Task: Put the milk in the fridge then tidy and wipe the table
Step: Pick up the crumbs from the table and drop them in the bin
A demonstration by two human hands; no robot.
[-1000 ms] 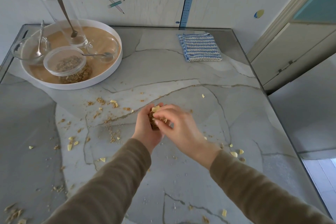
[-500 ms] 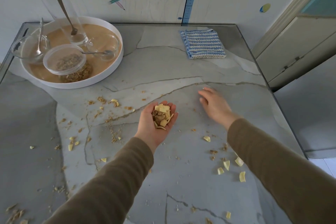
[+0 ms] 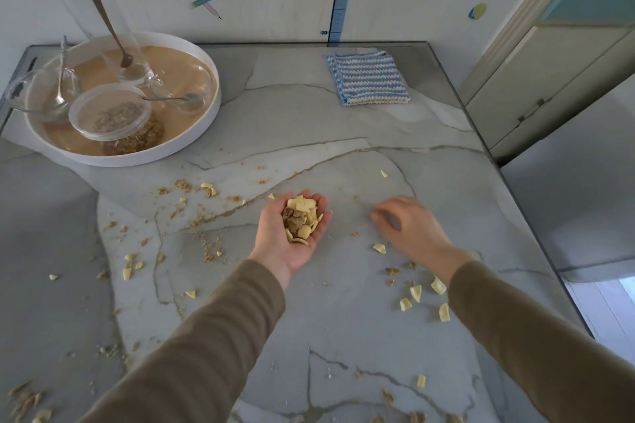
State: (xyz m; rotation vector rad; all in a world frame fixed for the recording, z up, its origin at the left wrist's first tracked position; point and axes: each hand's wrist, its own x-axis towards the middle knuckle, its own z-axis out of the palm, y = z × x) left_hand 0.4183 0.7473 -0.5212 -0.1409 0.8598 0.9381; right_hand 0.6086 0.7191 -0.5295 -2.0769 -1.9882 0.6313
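Right hand pulled back, blurred (grasp unclear) | left hand cups crumbs

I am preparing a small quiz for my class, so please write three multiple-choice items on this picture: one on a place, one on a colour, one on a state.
1. Where does the striped cloth lie?
A. In the tray. B. On the table, near its far edge. C. On the floor.
2. What colour is the rim of the tray?
A. White. B. Red. C. Black.
3. How is the left hand?
A. Flat on the table. B. Clenched, empty. C. Palm up, cupping cereal pieces.

Key: 1 B, the cloth lies flat by the wall; 2 A, the rim shows white; 3 C, the pieces sit heaped in the palm.
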